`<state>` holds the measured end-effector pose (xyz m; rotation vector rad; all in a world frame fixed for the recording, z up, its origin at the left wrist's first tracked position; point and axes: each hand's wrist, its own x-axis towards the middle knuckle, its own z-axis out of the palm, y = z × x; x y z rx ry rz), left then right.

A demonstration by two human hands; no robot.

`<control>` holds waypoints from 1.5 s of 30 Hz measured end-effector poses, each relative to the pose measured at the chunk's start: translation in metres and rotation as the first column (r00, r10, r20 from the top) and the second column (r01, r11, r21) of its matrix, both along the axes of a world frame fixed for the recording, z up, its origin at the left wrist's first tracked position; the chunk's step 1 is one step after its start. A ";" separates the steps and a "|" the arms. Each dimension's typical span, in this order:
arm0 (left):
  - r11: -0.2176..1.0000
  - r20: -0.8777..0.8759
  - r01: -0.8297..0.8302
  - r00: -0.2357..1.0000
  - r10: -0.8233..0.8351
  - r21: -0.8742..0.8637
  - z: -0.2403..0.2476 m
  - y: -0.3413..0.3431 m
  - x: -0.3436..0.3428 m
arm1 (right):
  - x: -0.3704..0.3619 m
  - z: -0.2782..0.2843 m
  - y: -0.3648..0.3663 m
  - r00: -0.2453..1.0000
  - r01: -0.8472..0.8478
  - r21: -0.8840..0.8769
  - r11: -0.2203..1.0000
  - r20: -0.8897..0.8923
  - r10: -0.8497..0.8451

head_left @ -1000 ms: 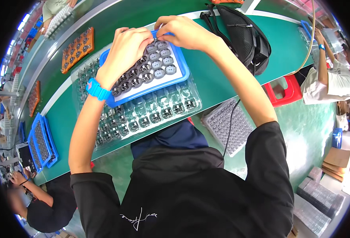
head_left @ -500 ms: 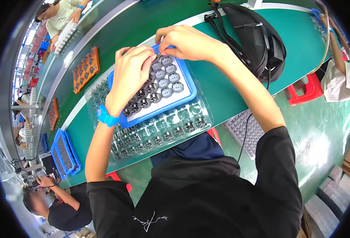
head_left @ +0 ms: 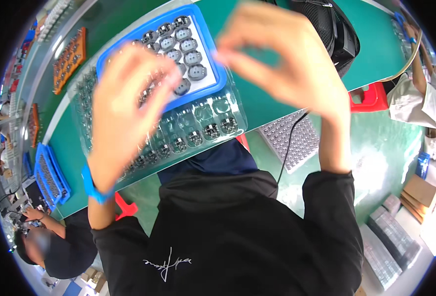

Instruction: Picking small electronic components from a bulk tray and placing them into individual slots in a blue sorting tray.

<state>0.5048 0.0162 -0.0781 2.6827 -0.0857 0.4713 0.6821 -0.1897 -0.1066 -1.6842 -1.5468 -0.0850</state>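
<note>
A blue-rimmed tray [head_left: 221, 74] with a white base holds rows of small round parts, some grey [head_left: 197, 72] and others black and shiny [head_left: 181, 21]. It lies on a clear plastic blister tray [head_left: 237, 116], whose near pockets hold dark round parts [head_left: 211, 130]. My left hand [head_left: 124, 108], smeared by motion, is over the left part of the blue tray and hides several parts. To the right of that tray my right hand [head_left: 282, 59] is raised, its thumb and forefinger curved toward each other near the rim. Blur hides whether either hand holds anything.
A black mesh bag [head_left: 321, 24] stands on the green table at the far right. Orange trays [head_left: 70, 59] and blue trays [head_left: 50, 175] of parts lie to the left. A red stool [head_left: 371, 98] and a parts tray [head_left: 292, 140] are beyond the table edge. Co-workers sit at both sides.
My hands have come away from the far edge of the blue tray, drawing apart and nearer. The whole view has shifted, so the trays appear farther left and higher.
</note>
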 end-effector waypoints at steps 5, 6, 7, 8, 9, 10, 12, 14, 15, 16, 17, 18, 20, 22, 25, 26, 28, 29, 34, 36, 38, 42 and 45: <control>0.996 -0.221 0.030 0.974 -0.047 -0.080 -0.038 -0.071 -0.051 | -0.060 -0.006 -0.049 0.994 -0.083 -0.366 0.927 -0.098 0.051; 0.998 -0.215 0.017 0.976 -0.029 -0.060 -0.046 -0.078 -0.051 | -0.065 -0.011 -0.051 0.997 -0.049 -0.445 0.894 -0.081 0.015; 0.999 -0.208 0.003 0.978 -0.011 -0.038 -0.052 -0.082 -0.052 | -0.067 -0.018 -0.052 0.997 -0.062 -0.447 0.893 -0.077 0.031; 0.999 -0.202 -0.012 0.979 0.004 -0.042 -0.056 -0.084 -0.053 | -0.067 -0.025 -0.053 0.993 -0.071 -0.442 0.894 -0.116 0.022; 0.998 -0.184 -0.006 0.983 -0.006 -0.064 -0.058 -0.086 -0.054 | -0.066 -0.027 -0.053 0.988 -0.080 -0.436 0.896 -0.154 0.014; 0.996 -0.165 0.002 0.986 -0.017 -0.086 -0.060 -0.087 -0.054 | -0.063 -0.025 -0.053 0.985 -0.093 -0.429 0.899 -0.174 0.019; 0.992 -0.121 -0.004 0.993 -0.011 -0.127 -0.065 -0.087 -0.054 | -0.059 -0.027 -0.053 0.974 -0.111 -0.394 0.912 -0.225 0.022; 0.983 -0.071 0.032 0.996 -0.045 -0.180 -0.067 -0.084 -0.053 | -0.055 -0.025 -0.052 0.961 -0.120 -0.361 0.925 -0.276 0.017; 0.983 -0.064 0.028 0.997 -0.040 -0.183 -0.065 -0.081 -0.053 | -0.053 -0.024 -0.051 0.965 -0.120 -0.364 0.924 -0.262 0.022; 0.970 -0.066 0.031 0.997 -0.049 -0.242 -0.060 -0.078 -0.052 | -0.051 -0.022 -0.050 0.968 -0.119 -0.365 0.923 -0.248 0.026; 0.953 -0.069 0.034 0.996 -0.057 -0.300 -0.054 -0.075 -0.052 | -0.048 -0.020 -0.047 0.969 -0.122 -0.368 0.922 -0.244 0.030; 0.952 -0.063 0.037 0.996 -0.059 -0.305 -0.048 -0.069 -0.046 | -0.042 -0.015 -0.045 0.969 -0.125 -0.304 0.944 -0.241 0.051; 0.938 0.038 0.015 0.999 -0.002 -0.347 -0.031 -0.049 -0.028 | -0.023 0.002 -0.036 0.982 -0.131 -0.233 0.964 -0.166 0.094; 0.931 0.039 -0.038 0.998 0.056 -0.363 -0.018 -0.026 -0.004 | 0.000 0.009 -0.017 0.982 -0.118 -0.236 0.965 -0.170 0.078; 0.920 0.000 -0.094 0.995 0.101 -0.379 -0.015 0.013 0.030 | 0.025 0.010 0.017 0.958 -0.130 -0.245 0.961 -0.280 0.059; 0.920 0.007 -0.087 0.995 0.097 -0.383 -0.019 0.022 0.041 | 0.034 0.009 0.025 0.923 -0.142 -0.266 0.954 -0.384 0.031; 0.967 0.020 -0.063 0.997 0.070 -0.247 -0.022 0.034 0.056 | 0.048 0.001 0.038 0.942 -0.113 -0.265 0.958 -0.335 0.019; 0.967 0.022 -0.061 0.997 0.068 -0.246 -0.021 0.034 0.059 | 0.055 -0.006 0.045 0.956 -0.092 -0.263 0.960 -0.293 0.011; 0.994 -0.010 -0.065 0.998 0.064 -0.090 -0.037 0.040 0.073 | 0.069 -0.020 0.061 0.998 -0.002 -0.249 0.969 0.055 0.017; 0.994 -0.007 -0.057 0.998 0.056 -0.097 -0.042 0.039 0.076 | 0.069 -0.022 0.063 0.998 0.011 -0.265 0.964 0.057 0.004; 0.993 -0.003 -0.050 0.999 0.050 -0.105 -0.045 0.038 0.078 | 0.068 -0.022 0.064 0.998 0.023 -0.282 0.959 0.061 -0.007; 0.997 -0.003 -0.039 0.999 0.039 -0.069 -0.049 0.037 0.080 | 0.066 -0.019 0.066 0.994 0.061 -0.318 0.946 0.106 -0.029; 0.998 0.003 -0.053 0.999 0.053 -0.038 -0.053 0.034 0.084 | 0.059 0.000 0.064 0.996 0.067 -0.381 0.922 0.073 -0.042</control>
